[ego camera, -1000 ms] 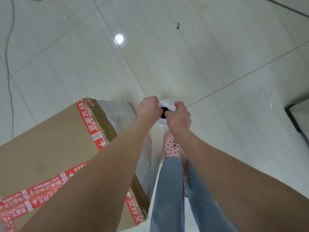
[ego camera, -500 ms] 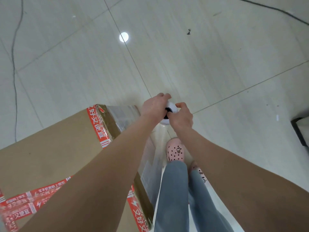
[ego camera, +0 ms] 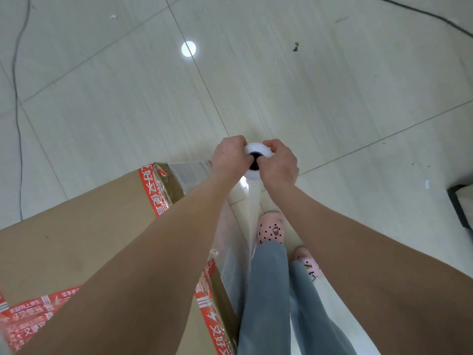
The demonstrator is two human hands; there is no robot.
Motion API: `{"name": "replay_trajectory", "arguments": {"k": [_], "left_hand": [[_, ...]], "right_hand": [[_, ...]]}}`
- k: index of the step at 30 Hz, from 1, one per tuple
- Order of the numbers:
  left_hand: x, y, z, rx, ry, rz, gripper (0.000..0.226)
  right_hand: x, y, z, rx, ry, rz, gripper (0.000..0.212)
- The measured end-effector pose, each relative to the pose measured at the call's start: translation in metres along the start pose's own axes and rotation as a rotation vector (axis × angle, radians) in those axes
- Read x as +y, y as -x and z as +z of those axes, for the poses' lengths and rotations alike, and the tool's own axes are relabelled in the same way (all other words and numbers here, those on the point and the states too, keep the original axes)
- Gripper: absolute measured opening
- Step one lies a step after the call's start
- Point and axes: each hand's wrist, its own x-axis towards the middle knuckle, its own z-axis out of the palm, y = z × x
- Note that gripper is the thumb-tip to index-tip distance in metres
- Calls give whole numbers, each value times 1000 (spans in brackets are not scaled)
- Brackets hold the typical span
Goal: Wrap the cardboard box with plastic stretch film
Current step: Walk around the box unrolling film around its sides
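A large brown cardboard box [ego camera: 76, 231] with red printed tape fills the lower left; clear film covers its right side face. A white roll of stretch film [ego camera: 258, 149] stands on end past the box's far right corner, seen from its top. My left hand [ego camera: 230, 157] grips the roll's top from the left and my right hand [ego camera: 279, 165] grips it from the right, fingers curled at the dark core hole. A sheet of film [ego camera: 252, 201] runs from the roll down along the box side. The roll's lower part is hidden under my hands.
Pale tiled floor [ego camera: 320, 93] surrounds the box. My legs in grey trousers and pink perforated shoes [ego camera: 271, 228] stand right beside the box's right face. A black cable [ego camera: 16, 98] runs along the far left, another at top right. A dark-edged object [ego camera: 460, 201] sits at the right edge.
My view and both hands with the roll have shifted along the box's right side; my feet have stepped, and more film lies along that face.
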Motion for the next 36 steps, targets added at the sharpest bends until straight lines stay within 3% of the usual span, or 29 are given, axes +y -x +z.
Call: {"name": "replay_trajectory", "arguments": {"k": [4,8,13,16,18,21,26,31,36], "left_hand": [[-15,-8,-13,73,210,-169,15],[-25,-13,-23,60,337,-245,17],[-33,-20,-27,-9,191,-152,21],[-27,-26,-27,-62,-3,68,45],[-20,-31,-29,-116,-147,179,53],[-11,-42,-32,-191,-291,219,46],[-3,-53,-44,-175,-336,178,7],[-13,-57,-50,-128,-190,46,30],[-28,-60,-55,-40,75,-172,26]], "right_hand": [[-13,-7,9,-36,-61,1,45],[-25,-10,22,-230,-148,90,58],[-37,-12,29,-286,-173,202,48],[-37,-10,28,-299,-195,212,30],[-36,-11,28,-303,-207,232,45],[-39,-18,24,-293,-226,260,54],[-49,-31,20,-262,-130,218,47],[-60,-34,23,-249,-88,166,38],[-84,-42,23,-258,44,44,34]]}}
